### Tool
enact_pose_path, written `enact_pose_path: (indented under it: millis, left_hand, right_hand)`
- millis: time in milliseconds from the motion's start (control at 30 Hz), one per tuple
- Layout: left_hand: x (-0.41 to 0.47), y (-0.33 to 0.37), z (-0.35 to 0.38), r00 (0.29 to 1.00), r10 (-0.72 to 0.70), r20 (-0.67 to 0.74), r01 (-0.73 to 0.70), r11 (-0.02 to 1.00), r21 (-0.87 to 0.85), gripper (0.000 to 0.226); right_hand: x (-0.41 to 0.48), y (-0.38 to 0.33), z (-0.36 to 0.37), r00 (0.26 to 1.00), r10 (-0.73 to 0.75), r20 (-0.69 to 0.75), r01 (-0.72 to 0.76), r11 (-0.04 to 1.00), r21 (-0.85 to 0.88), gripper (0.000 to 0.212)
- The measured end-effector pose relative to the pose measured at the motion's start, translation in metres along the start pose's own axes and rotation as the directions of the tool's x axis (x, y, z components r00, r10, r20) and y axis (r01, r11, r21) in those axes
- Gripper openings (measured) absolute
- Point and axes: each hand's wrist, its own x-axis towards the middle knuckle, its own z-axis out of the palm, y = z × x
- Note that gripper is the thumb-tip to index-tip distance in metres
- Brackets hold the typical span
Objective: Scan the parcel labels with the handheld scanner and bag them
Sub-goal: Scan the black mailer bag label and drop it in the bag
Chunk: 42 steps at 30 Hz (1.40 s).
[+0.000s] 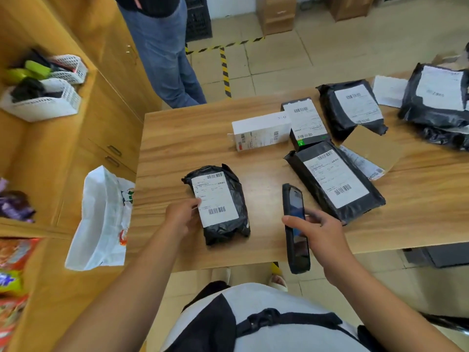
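Observation:
A small black parcel (pixel 223 219) with a white label lies on the wooden table (pixel 182 148) near its front left. My left hand (pixel 181 214) holds its left edge, with fingertips on the label. My right hand (pixel 322 235) grips the black handheld scanner (pixel 295 224), screen up, just right of that parcel. A larger black parcel (pixel 335 181) lies to the right of the scanner. A white plastic bag (pixel 101 219) hangs open off the table's left edge.
Farther back lie a white box (pixel 261 133), a black box with a label (pixel 304 123) and more black parcels (pixel 352 110) (pixel 436 95). Another person in jeans (pixel 165 52) stands beyond the table. Wooden cabinets with white baskets (pixel 43 102) are at left.

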Motion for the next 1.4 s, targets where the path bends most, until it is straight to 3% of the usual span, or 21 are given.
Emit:
enact_pose_path:
  millis: [133, 333, 467, 567, 633, 700, 767, 867, 1000, 1167, 1300, 1400]
  left_hand:
    - [0.009, 0.007, -0.023, 0.995, 0.028, -0.093, -0.033, 0.998, -0.05, 0.018]
    - [0.023, 0.006, -0.027, 0.998, -0.01, -0.069, 0.007, 0.999, -0.042, 0.021]
    - [0.031, 0.003, -0.027, 0.999, 0.035, 0.013, -0.036, 0.998, 0.055, 0.022]
    - [0.038, 0.003, -0.035, 0.988, 0.133, 0.082, -0.147, 0.97, 0.192, 0.022]
    - [0.042, 0.004, -0.044, 0.962, 0.255, 0.1, -0.274, 0.891, 0.362, 0.019]
    - [0.046, 0.004, -0.053, 0.902, 0.389, 0.189, -0.43, 0.758, 0.491, 0.037]
    - [0.053, 0.006, -0.059, 0.799, 0.484, 0.357, -0.594, 0.544, 0.592, 0.064]
    - [0.065, 0.012, -0.063, 0.684, 0.436, 0.585, -0.695, 0.147, 0.703, 0.097]
    - [0.082, 0.01, -0.057, 0.64, 0.315, 0.701, -0.707, -0.115, 0.697, 0.113]
    - [0.094, 0.006, -0.044, 0.563, 0.291, 0.774, -0.731, -0.262, 0.63, 0.112]
    - [0.097, -0.001, -0.035, 0.531, 0.293, 0.795, -0.753, -0.267, 0.601, 0.113]
    - [0.101, -0.008, -0.032, 0.517, 0.287, 0.806, -0.772, -0.251, 0.584, 0.115]
  right_hand:
    - [0.005, -0.007, 0.018, 0.999, -0.014, 0.05, 0.014, 1.0, 0.004, 0.048]
    - [0.008, -0.014, 0.045, 0.998, 0.013, 0.067, -0.014, 1.0, 0.018, 0.055]
    - [0.011, -0.016, 0.059, 0.999, 0.018, 0.032, -0.018, 1.0, -0.005, 0.072]
    - [0.011, -0.019, 0.065, 1.0, 0.018, 0.003, -0.018, 1.0, -0.012, 0.073]
    - [0.01, -0.021, 0.069, 1.0, 0.023, -0.013, -0.023, 1.0, -0.01, 0.071]
    - [0.009, -0.024, 0.073, 0.999, 0.031, -0.026, -0.032, 0.999, -0.011, 0.068]
    - [0.008, -0.025, 0.076, 0.999, 0.039, -0.029, -0.04, 0.999, -0.037, 0.065]
    - [0.006, -0.029, 0.082, 0.999, 0.043, -0.026, -0.045, 0.996, -0.082, 0.064]
    - [0.002, -0.037, 0.092, 0.999, 0.034, -0.03, -0.038, 0.989, -0.145, 0.036]
    - [-0.003, -0.051, 0.105, 0.998, 0.054, -0.028, -0.06, 0.936, -0.348, 0.035]
    - [-0.008, -0.066, 0.111, 0.997, 0.079, -0.005, -0.069, 0.845, -0.53, 0.04]
    - [-0.01, -0.078, 0.116, 0.993, 0.116, 0.0, -0.079, 0.683, -0.726, 0.045]
